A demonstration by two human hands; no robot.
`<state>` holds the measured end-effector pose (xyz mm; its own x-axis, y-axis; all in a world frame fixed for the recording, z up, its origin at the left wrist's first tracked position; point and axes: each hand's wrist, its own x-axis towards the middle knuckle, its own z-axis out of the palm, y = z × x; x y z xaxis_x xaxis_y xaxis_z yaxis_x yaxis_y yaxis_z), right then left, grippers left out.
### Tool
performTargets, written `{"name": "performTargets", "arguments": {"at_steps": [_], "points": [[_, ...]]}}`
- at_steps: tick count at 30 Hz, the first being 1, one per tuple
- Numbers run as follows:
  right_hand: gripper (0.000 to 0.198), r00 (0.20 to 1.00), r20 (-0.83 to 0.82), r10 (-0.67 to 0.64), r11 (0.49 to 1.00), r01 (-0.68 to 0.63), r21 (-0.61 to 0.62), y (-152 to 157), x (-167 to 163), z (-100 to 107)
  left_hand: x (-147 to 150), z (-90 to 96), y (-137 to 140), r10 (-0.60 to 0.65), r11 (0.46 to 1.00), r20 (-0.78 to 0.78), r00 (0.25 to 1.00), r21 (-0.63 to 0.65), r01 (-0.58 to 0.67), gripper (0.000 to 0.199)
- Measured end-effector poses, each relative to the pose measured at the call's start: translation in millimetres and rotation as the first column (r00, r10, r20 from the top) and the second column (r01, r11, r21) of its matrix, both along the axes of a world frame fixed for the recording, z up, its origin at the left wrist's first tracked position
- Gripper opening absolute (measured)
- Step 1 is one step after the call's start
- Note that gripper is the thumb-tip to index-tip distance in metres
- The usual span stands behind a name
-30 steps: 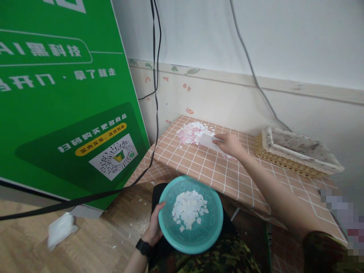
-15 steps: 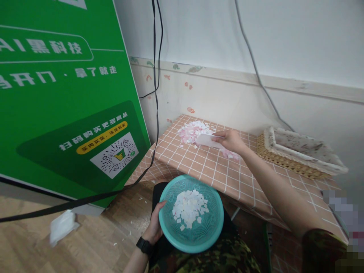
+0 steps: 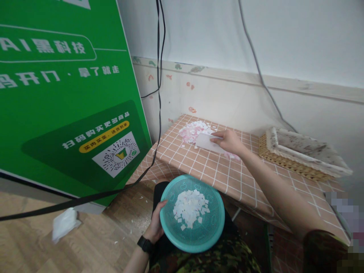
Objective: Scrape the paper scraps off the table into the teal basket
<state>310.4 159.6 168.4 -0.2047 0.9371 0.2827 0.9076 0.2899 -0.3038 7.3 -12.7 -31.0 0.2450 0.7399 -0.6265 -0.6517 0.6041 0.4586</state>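
Note:
My left hand (image 3: 157, 223) grips the left rim of a round teal plastic basket (image 3: 209, 235) with a perforated bottom, held over my lap. Inside it lies a heap of small white paper squares (image 3: 189, 208). Over the table, my right hand (image 3: 229, 142) is closed on a flat white card (image 3: 205, 141), its lower edge close to the tabletop. Just beyond the card is a pile of white and pink paper pieces (image 3: 193, 131). More pink pieces (image 3: 231, 156) show beneath my right hand; the card and hand partly cover them.
A brown checked cloth covers the table (image 3: 196, 165) against the wall. A lined wicker basket (image 3: 301, 163) stands on its right side. A green printed cabinet (image 3: 71, 113) is at the left, with a black strap (image 3: 159, 113) hanging before it. White plastic (image 3: 66, 223) lies on the floor.
The card has turned slightly, showing more of its flat face, and covers more of the pink pieces beneath my right hand. The teal basket stays in my left hand. The view shifted a little.

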Motion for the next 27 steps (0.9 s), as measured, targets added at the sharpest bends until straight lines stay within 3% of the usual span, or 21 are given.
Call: {"name": "performTargets", "arguments": {"at_steps": [4, 11, 20, 27], "points": [[0.027, 0.998, 0.059, 0.01, 1.0, -0.011, 0.004, -1, -6, 1, 0, -0.7, 0, -0.016, 1.0, 0.026, 1.0, 0.0, 0.016, 0.02], [0.026, 0.998, -0.038, 0.06, 0.998, -0.061, -0.026, 4, -17, 2, -1, -5.7, 0, -0.032, 0.999, 0.025, 0.999, 0.004, 0.031, 0.023], [0.026, 0.98, 0.093, 0.174, 0.984, -0.176, 0.006, 22, -59, 7, -2, -9.0, -1, -0.052, 0.999, 0.05, 0.997, 0.017, 0.051, 0.028], [0.024, 0.968, 0.197, 0.159, 0.985, -0.169, 0.037, 32, -66, 6, -4, -10.4, -1, -0.063, 0.998, 0.079, 0.995, 0.002, 0.063, 0.032]]}}
